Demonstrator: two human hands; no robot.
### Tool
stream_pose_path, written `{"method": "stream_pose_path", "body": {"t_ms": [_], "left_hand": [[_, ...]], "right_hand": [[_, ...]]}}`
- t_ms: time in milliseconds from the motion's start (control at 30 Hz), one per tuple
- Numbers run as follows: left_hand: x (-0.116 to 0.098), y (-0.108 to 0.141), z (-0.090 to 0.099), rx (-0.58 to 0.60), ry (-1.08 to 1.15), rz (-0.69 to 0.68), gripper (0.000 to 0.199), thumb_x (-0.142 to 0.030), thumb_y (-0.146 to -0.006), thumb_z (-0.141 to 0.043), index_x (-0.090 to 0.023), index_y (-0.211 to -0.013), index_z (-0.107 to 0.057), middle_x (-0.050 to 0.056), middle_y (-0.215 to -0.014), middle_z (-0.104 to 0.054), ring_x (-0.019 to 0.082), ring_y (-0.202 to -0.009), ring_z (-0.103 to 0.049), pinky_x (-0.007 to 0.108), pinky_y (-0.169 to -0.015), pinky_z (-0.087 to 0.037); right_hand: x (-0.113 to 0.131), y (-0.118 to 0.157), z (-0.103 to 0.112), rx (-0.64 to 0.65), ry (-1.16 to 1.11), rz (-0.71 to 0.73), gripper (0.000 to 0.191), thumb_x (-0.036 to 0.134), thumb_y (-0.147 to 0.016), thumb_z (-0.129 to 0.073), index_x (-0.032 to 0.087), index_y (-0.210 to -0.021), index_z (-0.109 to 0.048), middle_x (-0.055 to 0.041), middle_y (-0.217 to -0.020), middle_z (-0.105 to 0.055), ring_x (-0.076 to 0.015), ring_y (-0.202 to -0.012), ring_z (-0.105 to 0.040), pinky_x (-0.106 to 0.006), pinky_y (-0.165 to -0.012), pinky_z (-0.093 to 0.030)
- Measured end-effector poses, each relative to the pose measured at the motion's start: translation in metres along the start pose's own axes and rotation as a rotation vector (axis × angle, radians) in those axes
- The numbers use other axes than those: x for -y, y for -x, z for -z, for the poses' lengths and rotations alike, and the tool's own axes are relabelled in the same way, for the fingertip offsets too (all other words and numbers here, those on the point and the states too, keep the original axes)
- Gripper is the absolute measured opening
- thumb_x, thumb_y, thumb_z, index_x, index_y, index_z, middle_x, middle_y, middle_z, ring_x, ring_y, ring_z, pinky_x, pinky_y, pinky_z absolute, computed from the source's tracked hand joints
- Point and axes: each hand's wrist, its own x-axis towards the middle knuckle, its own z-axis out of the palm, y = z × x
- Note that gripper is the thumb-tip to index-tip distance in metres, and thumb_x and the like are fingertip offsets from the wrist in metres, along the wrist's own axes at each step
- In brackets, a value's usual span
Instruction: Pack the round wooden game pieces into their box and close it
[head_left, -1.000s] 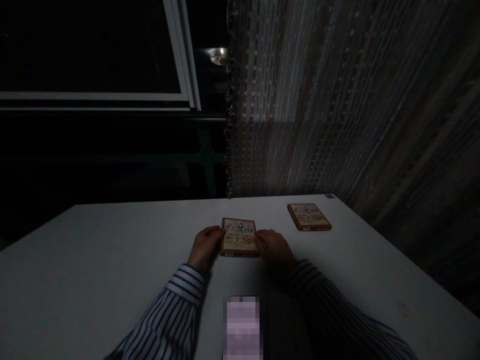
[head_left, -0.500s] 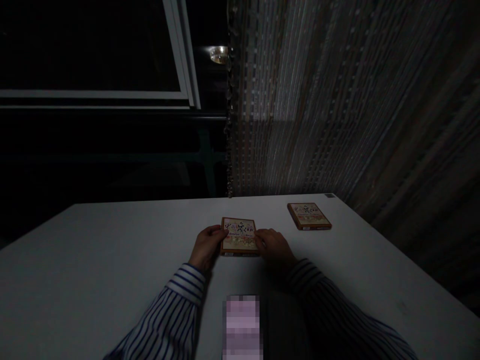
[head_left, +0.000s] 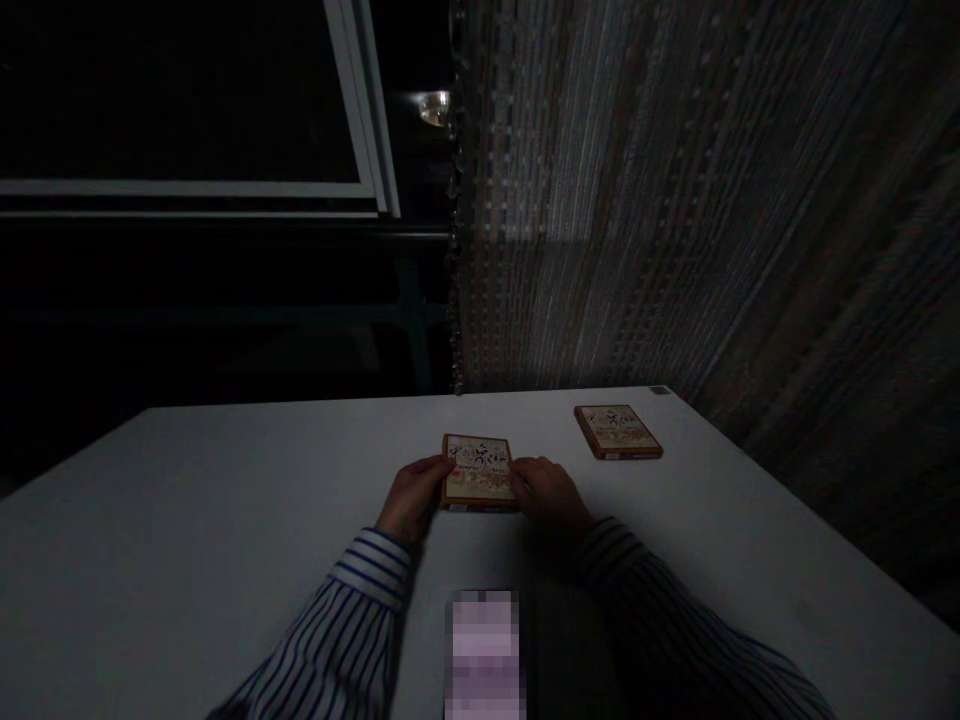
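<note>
A flat Chinese chess box (head_left: pixel 480 478) with a brown border and printed lid lies on the white table (head_left: pixel 262 500), between my two hands. My left hand (head_left: pixel 411 495) grips its left edge, the thumb resting over the lid. On the opposite edge, my right hand (head_left: pixel 553 495) is closed with the thumb and forefinger at the box's side; its other fingers are curled and partly hidden. Farther back on the right lies a second, matching Chinese chess box (head_left: pixel 619 432), which neither hand touches.
A phone-like object with a blurred pinkish screen (head_left: pixel 485 655) is at the near edge, between my forearms. Behind the table hangs a bead-string curtain (head_left: pixel 570 220), running along the right side. A window frame (head_left: pixel 367 160) stands at the back left. The room is dim.
</note>
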Motion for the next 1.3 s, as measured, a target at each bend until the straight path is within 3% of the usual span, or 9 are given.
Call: {"method": "stream_pose_path", "body": {"t_ms": [567,800,967,1167,1300], "left_hand": [[0.002,0.000,-0.001,0.005,-0.033,0.025,0.018,-0.013,-0.071,-0.061,-0.006,-0.087,-0.063,0.013,-0.077,-0.069,0.020,-0.067,-0.066,0.028,-0.063,-0.053],[0.004,-0.002,0.001,0.010,0.004,0.014,0.019,-0.011,-0.070,-0.062,-0.006,-0.089,-0.062,0.013,-0.078,-0.069,0.018,-0.066,-0.066,0.027,-0.066,-0.053],[0.004,-0.001,0.000,0.020,0.056,0.009,0.021,-0.010,-0.072,-0.059,-0.005,-0.092,-0.062,0.014,-0.079,-0.069,0.019,-0.069,-0.066,0.028,-0.065,-0.054],[0.001,0.004,-0.002,0.064,0.080,0.016,0.023,-0.011,-0.074,-0.058,-0.004,-0.096,-0.061,0.014,-0.083,-0.069,0.020,-0.072,-0.066,0.028,-0.066,-0.054],[0.000,0.009,-0.004,0.098,0.069,0.046,0.025,-0.014,-0.074,-0.059,-0.006,-0.098,-0.060,0.014,-0.086,-0.068,0.020,-0.073,-0.066,0.027,-0.065,-0.054]], "right_hand": [[0.003,0.000,0.002,-0.003,-0.037,-0.017,0.028,0.026,-0.088,-0.037,0.016,-0.100,-0.059,-0.0057,-0.098,-0.064,-0.0171,-0.089,-0.053,-0.026,-0.078,-0.035],[0.002,0.000,0.001,-0.050,-0.162,-0.078,0.031,0.028,-0.086,-0.039,0.015,-0.105,-0.059,-0.0075,-0.099,-0.064,-0.0181,-0.089,-0.055,-0.027,-0.080,-0.038],[0.002,-0.001,0.005,-0.073,-0.395,-0.201,0.034,0.032,-0.084,-0.040,0.016,-0.108,-0.058,-0.0079,-0.094,-0.066,-0.0189,-0.083,-0.060,-0.029,-0.073,-0.044],[0.000,-0.008,-0.001,-0.089,-0.997,-0.420,0.043,0.038,-0.078,-0.049,0.012,-0.112,-0.053,-0.0091,-0.091,-0.068,-0.0194,-0.083,-0.063,-0.028,-0.069,-0.050],[-0.001,-0.013,-0.002,-0.099,-1.219,-0.513,0.042,0.039,-0.073,-0.055,0.012,-0.105,-0.057,-0.0075,-0.084,-0.069,-0.0196,-0.075,-0.064,-0.030,-0.065,-0.052]]}}
